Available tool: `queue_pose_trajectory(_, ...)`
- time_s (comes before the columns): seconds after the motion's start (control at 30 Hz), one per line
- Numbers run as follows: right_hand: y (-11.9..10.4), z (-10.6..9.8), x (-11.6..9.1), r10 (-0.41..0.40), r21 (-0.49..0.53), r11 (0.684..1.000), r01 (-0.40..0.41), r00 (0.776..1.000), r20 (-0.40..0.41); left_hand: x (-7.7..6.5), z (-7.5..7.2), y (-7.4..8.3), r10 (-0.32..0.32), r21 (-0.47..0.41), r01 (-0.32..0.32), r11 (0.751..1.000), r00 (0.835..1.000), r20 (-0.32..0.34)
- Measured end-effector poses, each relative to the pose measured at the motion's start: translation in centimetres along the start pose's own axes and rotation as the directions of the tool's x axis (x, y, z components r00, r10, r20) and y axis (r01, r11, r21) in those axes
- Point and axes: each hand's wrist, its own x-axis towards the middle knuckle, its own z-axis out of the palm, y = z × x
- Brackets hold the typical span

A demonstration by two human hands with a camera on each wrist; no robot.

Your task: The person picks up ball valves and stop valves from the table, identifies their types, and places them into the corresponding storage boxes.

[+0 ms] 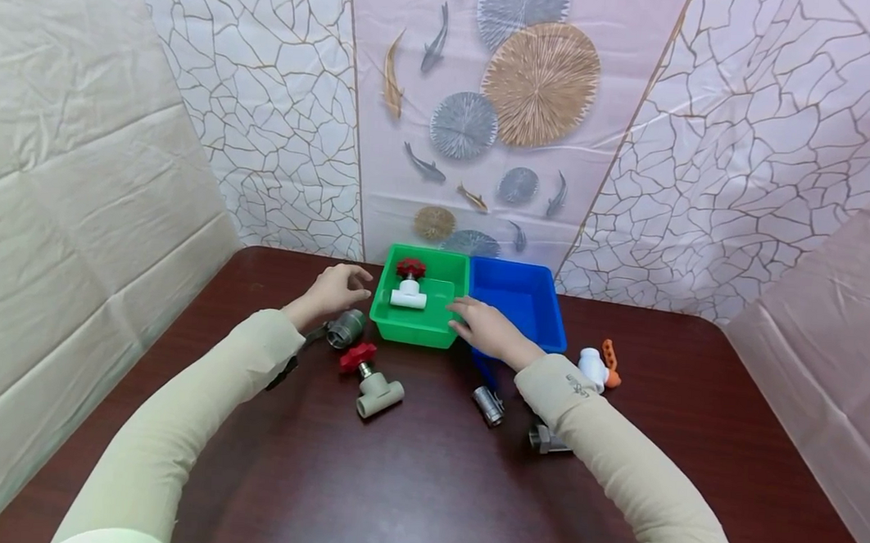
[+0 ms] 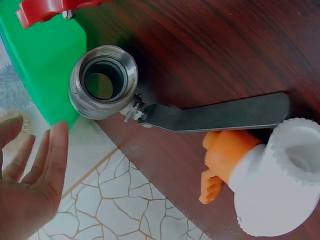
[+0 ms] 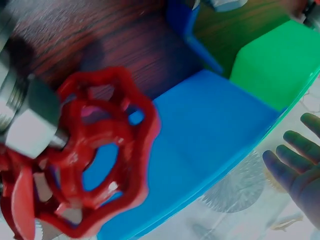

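Note:
My left hand (image 1: 338,289) hovers with loosely bent fingers just left of the green bin (image 1: 418,336). Below it lies a metal ball valve (image 1: 346,329), whose long flat lever (image 2: 220,114) shows in the left wrist view. Inside that bin stands a white tee valve (image 1: 408,293) with a red handwheel. My right hand (image 1: 488,330) reaches over the seam between the green bin and the blue bin (image 1: 522,297), its fingers spread and holding nothing. In the right wrist view its fingers are near the bin rims.
A beige tee valve (image 1: 379,393) with red handwheel lies in front of the bins. Right of it are a small metal valve (image 1: 488,406) with a blue lever, another metal valve (image 1: 548,438) partly under the sleeve, and a white valve (image 1: 592,368) with orange handle. Patterned cloth (image 1: 295,116) stands behind.

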Motion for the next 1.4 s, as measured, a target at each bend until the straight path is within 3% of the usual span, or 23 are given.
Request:
queue_pose_trajectory(0.17, -0.5, 0.0, -0.2, -0.037, 0.017, 0.999, 0.037, 0.999, -0.001, -0.1, 0.1, -0.4, 0.082, 0.034, -0.083, 0.996, 0.997, 0.004)
queue_pose_trajectory(0.4, -2.1, 0.2, -0.7, -0.131, 0.043, 0.99, 0.133, 0.99, -0.043, -0.5, 0.0, -0.9, 0.135, 0.096, -0.132, 0.987, 0.99, -0.03)
queue_pose_trajectory(0.57, -3.6, 0.9, -0.7, -0.225, 0.049, 0.973, 0.227, 0.973, -0.048, -1.2, -0.2, -1.3, 0.121, 0.162, -0.111, 0.981, 0.991, -0.057)
queue_pose_trajectory(0.7, -4.6, 1.4, -0.6, -0.288, 0.1, 0.953, 0.287, 0.958, -0.005, -1.8, -0.3, -1.6, 0.109, 0.168, -0.098, 0.981, 0.992, -0.058)
queue_pose_trajectory(0.93, -6.3, 2.3, 0.1, -0.411, 0.19, 0.9, 0.393, 0.91, 0.062, -2.5, -0.6, -1.9, 0.103, 0.169, -0.088, 0.982, 0.991, -0.082)
queue_pose_trajectory(1.03, -6.9, 2.6, 0.3, -0.427, 0.204, 0.893, 0.4, 0.898, 0.106, -2.2, -0.5, -2.0, 0.097, 0.173, -0.082, 0.981, 0.992, -0.079)
queue_pose_trajectory(1.27, -8.4, 3.2, 0.8, -0.412, 0.192, 0.906, 0.376, 0.886, 0.212, -1.5, -0.6, -2.3, 0.022, 0.255, 0.013, 0.967, 0.991, -0.132)
queue_pose_trajectory(1.4, -9.1, 3.6, 1.0, -0.41, 0.173, 0.91, 0.376, 0.877, 0.252, -1.3, -0.6, -2.3, 0.003, 0.259, 0.034, 0.965, 0.99, -0.14)
